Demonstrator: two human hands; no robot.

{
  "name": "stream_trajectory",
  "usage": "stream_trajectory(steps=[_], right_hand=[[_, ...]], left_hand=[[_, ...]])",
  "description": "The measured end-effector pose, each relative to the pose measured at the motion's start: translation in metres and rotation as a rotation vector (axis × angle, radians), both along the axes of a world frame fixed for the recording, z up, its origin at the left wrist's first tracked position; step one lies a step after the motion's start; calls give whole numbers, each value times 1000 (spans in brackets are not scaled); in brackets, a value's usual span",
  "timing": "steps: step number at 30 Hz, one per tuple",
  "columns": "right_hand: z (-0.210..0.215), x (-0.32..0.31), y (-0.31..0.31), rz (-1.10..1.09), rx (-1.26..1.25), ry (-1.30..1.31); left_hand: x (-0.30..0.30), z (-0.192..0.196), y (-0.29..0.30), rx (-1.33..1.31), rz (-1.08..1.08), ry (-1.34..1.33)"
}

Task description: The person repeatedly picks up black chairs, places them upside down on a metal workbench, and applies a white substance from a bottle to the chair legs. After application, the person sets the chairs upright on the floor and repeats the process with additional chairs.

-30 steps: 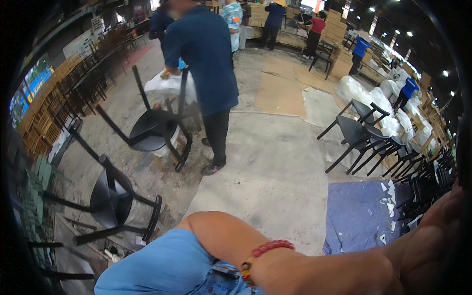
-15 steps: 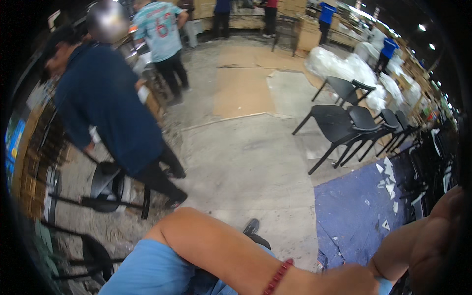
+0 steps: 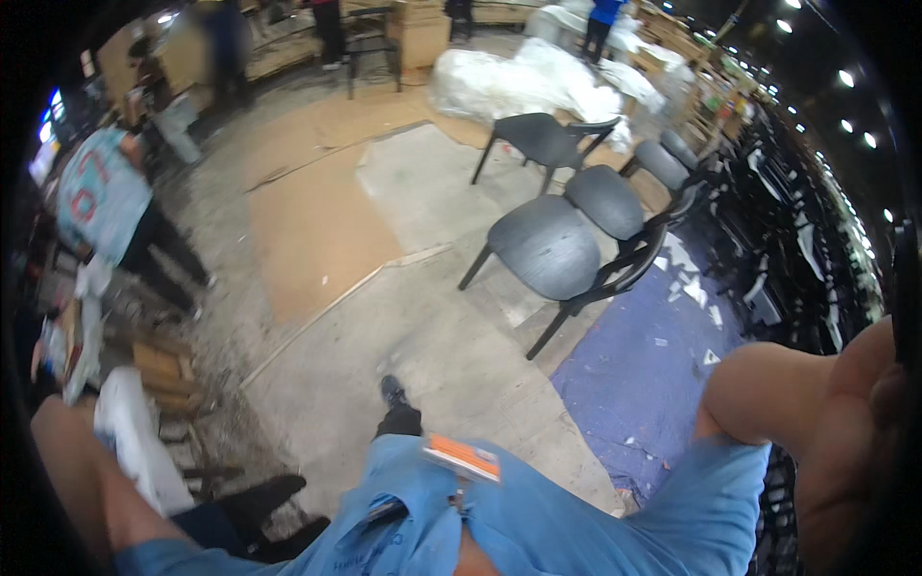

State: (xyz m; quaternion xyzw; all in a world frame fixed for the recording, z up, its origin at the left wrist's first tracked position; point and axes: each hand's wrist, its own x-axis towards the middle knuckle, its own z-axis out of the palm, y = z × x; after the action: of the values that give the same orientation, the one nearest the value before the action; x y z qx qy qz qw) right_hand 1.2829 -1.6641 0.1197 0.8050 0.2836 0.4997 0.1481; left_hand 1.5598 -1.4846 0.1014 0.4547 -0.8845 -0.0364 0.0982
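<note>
My right arm [image 3: 797, 422] is bent, its elbow sticking out over a blue mat [image 3: 643, 365]. The forearm runs up to the right rim, where my right hand [image 3: 879, 379] is blurred next to a dark edge, so its grip is unclear. Only my bare left upper arm [image 3: 72, 470] shows at the lower left, and that hand is out of the picture. An orange badge [image 3: 463, 456] hangs on my light blue shirt [image 3: 538, 523]. My dark shoe [image 3: 392, 392] rests on the concrete floor.
Three black chairs [image 3: 547, 250] stand in a row ahead on the right, with stacked black chairs [image 3: 797, 221] behind them. A cardboard sheet [image 3: 317, 221] lies on the floor. White wrapped bundles [image 3: 519, 82] lie at the back. A person in a light blue jersey [image 3: 101, 206] bends at left. A white bag [image 3: 134, 442] sits beside me.
The view has swung to the right, so the person in dark blue is gone and the chair row is central. My left forearm with the red bracelet no longer crosses the front.
</note>
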Motion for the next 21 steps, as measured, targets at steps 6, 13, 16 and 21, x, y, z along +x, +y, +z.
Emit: stream_trajectory(steps=[6, 13, 16, 21], right_hand=[[22, 119, -124, -190, -9, -26], [-10, 250, -300, -321, 31, -84], [-27, 315, -399, -327, 69, -119], [-16, 429, -553, -314, 90, -139]], left_hand=[[168, 19, -150, -128, -87, -25], [327, 11, -339, -228, -86, -80], [391, 11, -427, -266, -49, -118], [499, 32, -555, -407, 29, -154]])
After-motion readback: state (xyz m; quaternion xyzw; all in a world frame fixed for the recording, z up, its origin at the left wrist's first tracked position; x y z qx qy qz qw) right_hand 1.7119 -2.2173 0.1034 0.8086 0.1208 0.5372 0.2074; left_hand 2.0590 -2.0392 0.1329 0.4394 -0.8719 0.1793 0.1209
